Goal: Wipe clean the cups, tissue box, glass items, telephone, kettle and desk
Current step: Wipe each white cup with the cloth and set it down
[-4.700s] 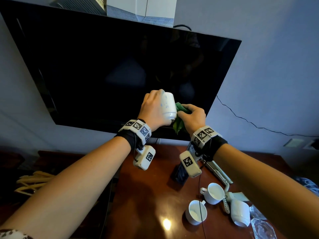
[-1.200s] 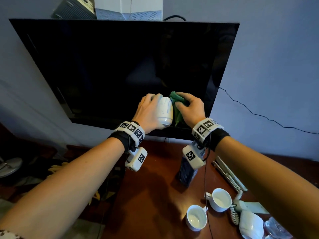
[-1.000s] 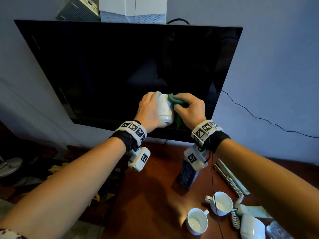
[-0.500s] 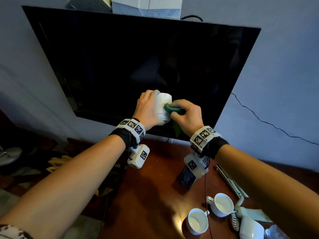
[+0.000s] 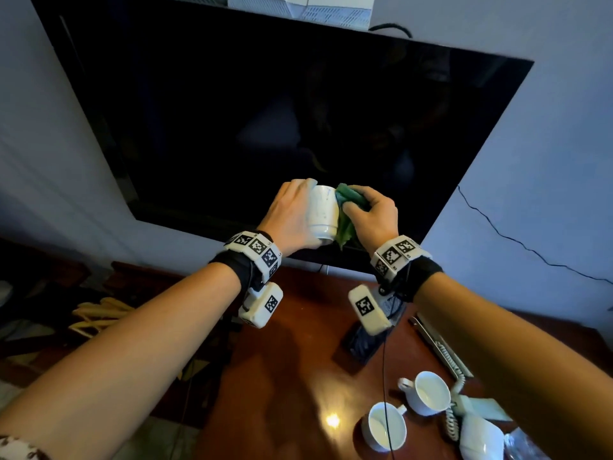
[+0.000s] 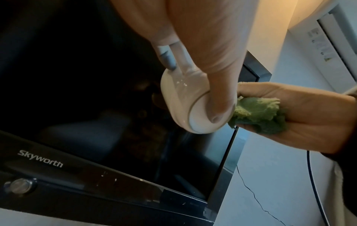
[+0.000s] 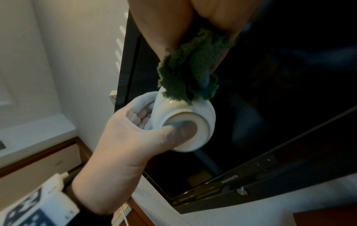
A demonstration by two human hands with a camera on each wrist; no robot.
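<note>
Since half a second ago, right hand slid its bunched green cloth up the white cup's side; left hand clasps it, thumb on base, above tabletop. Two cups below look empty.

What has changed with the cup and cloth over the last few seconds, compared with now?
Little. The right hand has shifted the green cloth over the white cup: from near its lower end, to its top rim, and now against its side. The left hand still grips the cup, raised before the television. The two cups on the desk and the telephone handset have not visibly moved.
</note>
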